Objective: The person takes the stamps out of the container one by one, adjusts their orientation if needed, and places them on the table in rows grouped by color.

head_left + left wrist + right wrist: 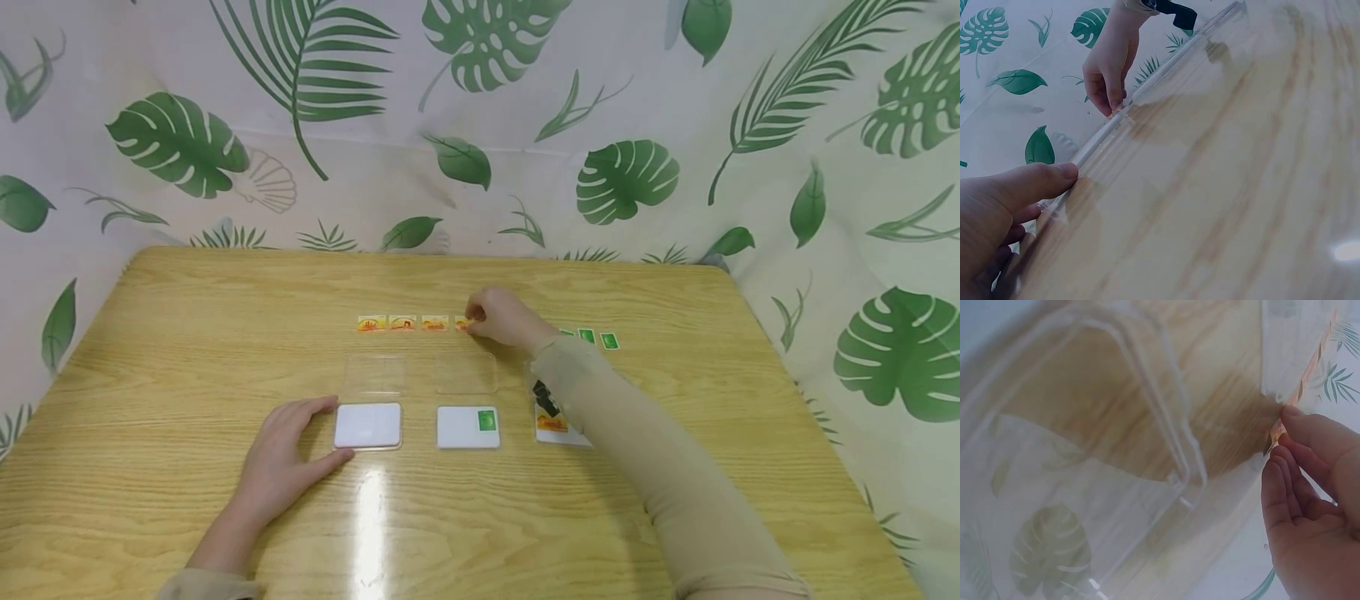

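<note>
At the end of a row of small orange stamps (402, 323), my right hand (504, 318) pinches the rightmost orange stamp (461, 323) between thumb and forefinger. In the right wrist view, the thumb (1316, 428) and forefinger meet on that stamp, seen nearly edge-on. My left hand (281, 454) holds a clear plastic case (367, 448) with a blank white card (367, 424) in it, its thumb at the near edge and forefinger at the far left corner. In the left wrist view, the thumb (1050, 180) touches a clear rim.
A middle white card (457, 427) bears a green stamp (487, 421). Another card (573, 437) with an orange picture lies partly under my right forearm. Two clear lids (375, 374) (466, 373) lie behind the cards. Several green stamps (610, 341) are at the right, some hidden.
</note>
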{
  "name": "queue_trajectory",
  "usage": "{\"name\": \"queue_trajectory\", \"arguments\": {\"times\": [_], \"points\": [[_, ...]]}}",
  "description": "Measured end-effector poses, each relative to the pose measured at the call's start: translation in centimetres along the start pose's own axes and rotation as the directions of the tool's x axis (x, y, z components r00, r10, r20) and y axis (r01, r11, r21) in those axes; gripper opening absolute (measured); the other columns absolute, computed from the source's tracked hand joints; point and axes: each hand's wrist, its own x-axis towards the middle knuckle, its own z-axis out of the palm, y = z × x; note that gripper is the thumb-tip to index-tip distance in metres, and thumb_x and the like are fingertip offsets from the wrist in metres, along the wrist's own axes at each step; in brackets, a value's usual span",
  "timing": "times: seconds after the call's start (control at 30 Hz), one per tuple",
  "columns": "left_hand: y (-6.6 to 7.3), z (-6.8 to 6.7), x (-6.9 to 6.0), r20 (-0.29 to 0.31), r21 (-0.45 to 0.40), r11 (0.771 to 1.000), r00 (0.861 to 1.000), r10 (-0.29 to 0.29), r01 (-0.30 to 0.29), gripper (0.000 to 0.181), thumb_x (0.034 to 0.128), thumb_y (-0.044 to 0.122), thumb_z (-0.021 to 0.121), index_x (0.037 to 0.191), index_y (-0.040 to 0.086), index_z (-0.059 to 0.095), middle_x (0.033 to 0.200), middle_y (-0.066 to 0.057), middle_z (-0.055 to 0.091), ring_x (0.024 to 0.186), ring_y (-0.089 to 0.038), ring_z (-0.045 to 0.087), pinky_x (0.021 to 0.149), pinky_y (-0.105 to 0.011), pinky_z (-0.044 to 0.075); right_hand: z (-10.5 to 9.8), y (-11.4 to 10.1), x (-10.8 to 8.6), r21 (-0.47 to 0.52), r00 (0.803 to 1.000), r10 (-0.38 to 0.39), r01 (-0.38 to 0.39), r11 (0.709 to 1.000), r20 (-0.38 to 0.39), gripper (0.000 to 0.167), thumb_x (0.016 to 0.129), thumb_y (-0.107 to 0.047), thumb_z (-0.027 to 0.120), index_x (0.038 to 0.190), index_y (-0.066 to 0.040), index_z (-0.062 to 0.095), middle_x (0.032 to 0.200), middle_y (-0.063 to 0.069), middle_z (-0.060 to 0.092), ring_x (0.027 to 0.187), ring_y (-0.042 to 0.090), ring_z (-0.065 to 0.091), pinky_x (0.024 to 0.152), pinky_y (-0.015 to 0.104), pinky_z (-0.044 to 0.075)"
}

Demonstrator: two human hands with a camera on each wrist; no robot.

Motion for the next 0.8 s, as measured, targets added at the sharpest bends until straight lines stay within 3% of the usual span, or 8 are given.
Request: {"name": "queue_trajectory", "arguments": {"times": [0.37, 0.57, 0.8], "points": [[0.0, 0.1, 0.0, -0.006, 0.001, 1.000, 1.000, 0.007, -0.007, 0.066, 0.0739, 0.032, 0.083, 0.128, 0.008, 0.055, 0.124, -0.008, 0.059, 0.118, -0.030, 0.046, 0.100, -0.051, 0.035, -0.2, -0.4, -0.9, 0.047, 0.999, -0.008, 0.010, 0.999, -0.033, 0.018, 0.089, -0.011, 0.067, 0.104, -0.001, 0.067, 0.095, 0.008, 0.059, 0.088, 0.021, 0.054, 0.080, 0.032, 0.048], [0.1, 0.1, 0.0, 0.001, 0.000, 1.000, 1.000, 0.001, -0.001, 0.066, 0.0741, 0.032, 0.083, 0.128, 0.008, 0.055, 0.125, -0.008, 0.059, 0.118, -0.030, 0.046, 0.100, -0.051, 0.035, -0.1, -1.1, -4.1, 0.039, 0.993, -0.097, 0.100, 0.994, -0.074, 0.019, 0.089, -0.013, 0.068, 0.104, -0.002, 0.069, 0.092, 0.006, 0.061, 0.085, 0.018, 0.053, 0.075, 0.029, 0.048], [0.0, -0.1, 0.0, 0.006, 0.001, 1.000, 1.000, -0.007, 0.007, 0.066, 0.0752, 0.035, 0.082, 0.129, 0.008, 0.055, 0.126, -0.008, 0.059, 0.119, -0.030, 0.045, 0.101, -0.052, 0.035, 1.2, -1.7, -8.6, 0.099, 0.995, -0.075, 0.082, 0.992, -0.069, 0.018, 0.088, -0.016, 0.070, 0.104, -0.007, 0.070, 0.091, -0.001, 0.061, 0.082, 0.014, 0.053, 0.073, 0.026, 0.049]]}}
